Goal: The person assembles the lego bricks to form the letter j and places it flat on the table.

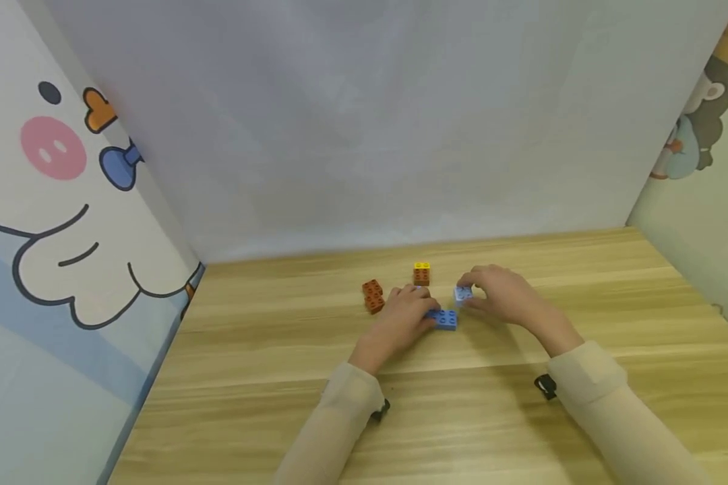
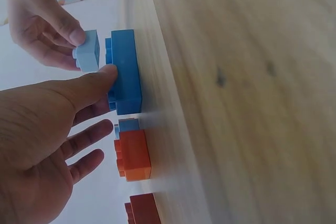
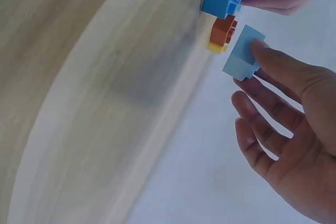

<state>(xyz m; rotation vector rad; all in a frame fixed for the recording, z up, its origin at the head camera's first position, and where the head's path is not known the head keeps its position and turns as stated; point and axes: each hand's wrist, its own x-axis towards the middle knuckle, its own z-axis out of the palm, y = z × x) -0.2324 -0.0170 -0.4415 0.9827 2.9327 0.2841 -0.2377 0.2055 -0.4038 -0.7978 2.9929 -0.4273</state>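
- Left hand (image 1: 404, 312) pinches blue brick (image 1: 445, 320) at its right side.
- Right hand (image 1: 500, 294) pinches light-blue brick (image 1: 463, 294) at its left.
- Advisable: steady lower grip, level upper grip, undersides finger-free.

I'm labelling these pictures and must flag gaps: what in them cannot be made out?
Head view: left end of the blue rectangular plastic brick, covered by the left grip.
Left wrist view: most of the farther blue plastic brick, behind the orange rectangular plastic brick.
Left wrist view: part of the dark red plastic brick, cut off by the bottom edge.
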